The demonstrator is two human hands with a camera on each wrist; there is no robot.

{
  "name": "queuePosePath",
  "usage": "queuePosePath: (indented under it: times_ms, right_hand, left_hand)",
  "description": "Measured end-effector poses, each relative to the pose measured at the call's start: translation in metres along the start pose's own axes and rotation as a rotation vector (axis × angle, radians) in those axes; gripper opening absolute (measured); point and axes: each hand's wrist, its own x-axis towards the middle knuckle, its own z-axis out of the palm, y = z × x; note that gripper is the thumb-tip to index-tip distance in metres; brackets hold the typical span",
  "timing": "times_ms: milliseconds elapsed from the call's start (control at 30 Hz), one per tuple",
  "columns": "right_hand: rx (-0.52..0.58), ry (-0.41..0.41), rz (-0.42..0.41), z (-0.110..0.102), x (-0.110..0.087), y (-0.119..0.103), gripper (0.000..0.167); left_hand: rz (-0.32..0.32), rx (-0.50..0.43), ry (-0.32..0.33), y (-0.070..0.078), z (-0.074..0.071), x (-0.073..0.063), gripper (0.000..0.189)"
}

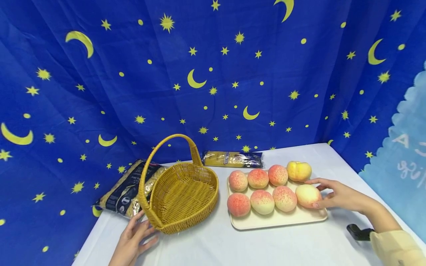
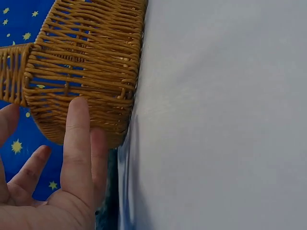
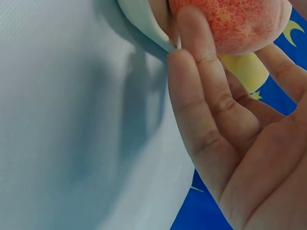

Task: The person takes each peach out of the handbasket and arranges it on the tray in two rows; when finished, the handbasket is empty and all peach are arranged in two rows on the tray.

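Pink-speckled peaches lie in two rows on a cream tray in the head view. My right hand is at the tray's right end, its thumb and forefinger spread about a pale peach in the front row. In the right wrist view that peach shows red speckles, and the fingers extend under and beside it. A woven basket with a tall handle stands left of the tray. My left hand is at its lower left, fingers extended against or close by the wickerwork.
Behind the basket lies a dark bag of dry food. A pack of spaghetti lies at the back, beyond the tray. A yellow peach sits in the tray's back right corner. Blue star-patterned cloth hangs behind the white table.
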Motion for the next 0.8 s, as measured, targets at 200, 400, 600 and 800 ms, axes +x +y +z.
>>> queuePosePath:
  times_ms: [200,400,600,800]
  right_hand:
    - [-0.004,-0.003,0.008,-0.003,-0.005,0.001,0.074]
    - [0.011,-0.001,0.014,-0.01,-0.012,0.003,0.076]
    - [0.001,0.001,-0.024,-0.01,-0.014,-0.001,0.073]
    - [-0.064,0.033,-0.089,-0.007,-0.015,0.0,0.065]
  left_hand:
    - [-0.006,0.067,0.048,-0.004,-0.006,-0.02,0.066]
    - [0.023,0.194,-0.085,-0.004,-0.014,-0.039,0.065]
    - [0.099,0.321,-0.25,0.006,-0.009,-0.054,0.062]
    - [0.159,0.362,-0.315,0.021,0.01,-0.063,0.057]
